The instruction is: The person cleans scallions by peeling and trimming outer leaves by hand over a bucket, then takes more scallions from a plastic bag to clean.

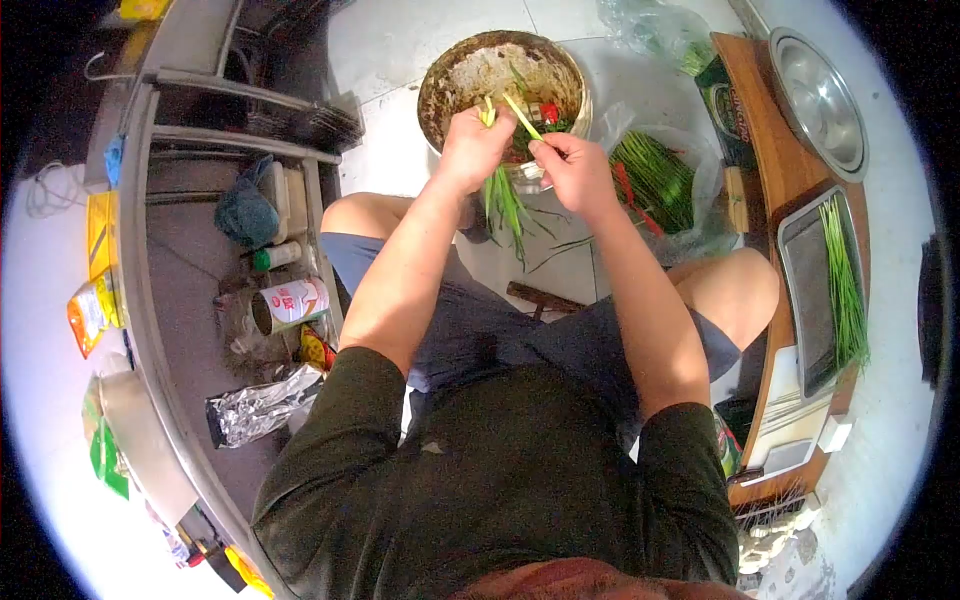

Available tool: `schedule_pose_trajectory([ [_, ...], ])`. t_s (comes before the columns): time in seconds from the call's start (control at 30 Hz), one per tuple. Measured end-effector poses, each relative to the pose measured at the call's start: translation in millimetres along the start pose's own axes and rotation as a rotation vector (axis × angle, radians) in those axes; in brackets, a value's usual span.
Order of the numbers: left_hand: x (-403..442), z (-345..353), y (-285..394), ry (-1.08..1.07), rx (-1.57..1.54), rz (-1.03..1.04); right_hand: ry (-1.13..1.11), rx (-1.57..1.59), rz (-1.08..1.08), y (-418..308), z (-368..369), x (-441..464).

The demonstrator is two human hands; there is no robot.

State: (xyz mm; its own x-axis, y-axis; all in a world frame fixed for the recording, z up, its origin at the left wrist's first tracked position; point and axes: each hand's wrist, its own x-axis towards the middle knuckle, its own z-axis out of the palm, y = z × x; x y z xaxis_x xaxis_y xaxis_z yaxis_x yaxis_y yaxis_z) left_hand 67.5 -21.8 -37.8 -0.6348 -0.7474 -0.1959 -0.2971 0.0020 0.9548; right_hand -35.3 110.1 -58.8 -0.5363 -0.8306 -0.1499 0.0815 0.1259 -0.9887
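My left hand (475, 150) is closed around several long green chives (506, 215). Their pale ends poke out above the fingers, and the leaves hang down below it. Close by, my right hand (578, 177) pinches a single yellow-green stalk (522, 118), which slants up toward my left hand. Both hands are over the near rim of a round, stained bucket (500, 55). Green scraps and something red lie inside it. A thick bunch of green stalks (660, 175) with a red tie sits in a clear plastic bag to the right of my right hand.
On the right, a wooden surface (752, 120) bears a steel bowl (815, 95) and a metal tray (808, 300) with long green stalks. At left, a metal rack (190, 290) holds a can (292, 303), a bottle and foil (262, 405). Loose leaves lie on the tiled floor.
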Motion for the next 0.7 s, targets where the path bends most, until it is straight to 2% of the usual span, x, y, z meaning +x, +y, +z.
schedule_pose_trajectory([
  [0.3, 1.1, -3.0, -5.7, 0.007, -0.048, -0.004, -0.005, 0.026, 0.011, 3.7, 1.8, 2.5],
  [0.47, -8.2, -0.8, 7.2, -0.027, -0.039, 0.061, -0.012, -0.009, -0.004, 4.7, 1.4, 3.0],
  [0.7, -1.6, -3.8, -6.8, -0.02, 0.015, 0.015, 0.031, -0.204, -0.061, 8.3, 2.2, 2.9],
])
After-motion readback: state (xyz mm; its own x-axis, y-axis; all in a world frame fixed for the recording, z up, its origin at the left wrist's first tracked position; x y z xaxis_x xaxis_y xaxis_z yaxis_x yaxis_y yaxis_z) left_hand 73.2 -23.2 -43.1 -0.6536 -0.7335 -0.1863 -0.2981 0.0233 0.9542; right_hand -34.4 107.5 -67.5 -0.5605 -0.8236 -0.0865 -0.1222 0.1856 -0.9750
